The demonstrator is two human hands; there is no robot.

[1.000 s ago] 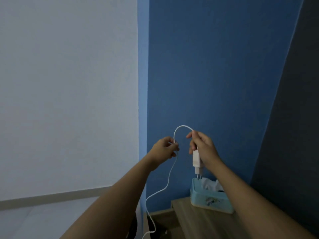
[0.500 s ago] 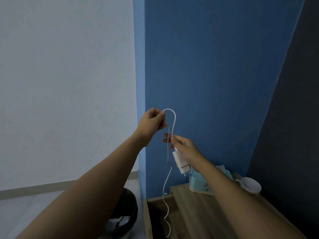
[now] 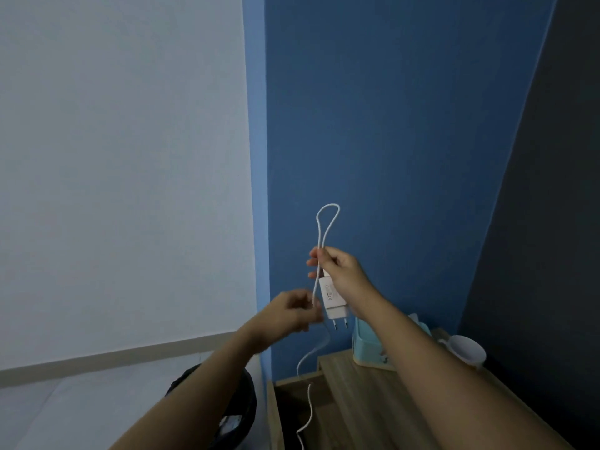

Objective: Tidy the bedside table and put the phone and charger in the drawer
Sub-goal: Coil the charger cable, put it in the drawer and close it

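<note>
My right hand (image 3: 339,271) holds a white charger (image 3: 332,298) up in front of the blue wall, plug pins pointing down. It also pinches the white cable (image 3: 327,222), which stands up in a narrow loop above the fingers. My left hand (image 3: 292,311), blurred, is lower and to the left, fingers closed around the hanging part of the cable. The rest of the cable dangles down past the wooden bedside table (image 3: 367,404). The phone and the drawer are not in sight.
A light blue tissue box (image 3: 365,349) and a white cup (image 3: 467,350) stand at the back of the table. A black bin (image 3: 233,414) sits on the floor to the left, beside the table's side.
My left hand let go of the loop's top and dropped down the cable to below the right hand. The right hand now pinches both strands, and the loop stands above it.
</note>
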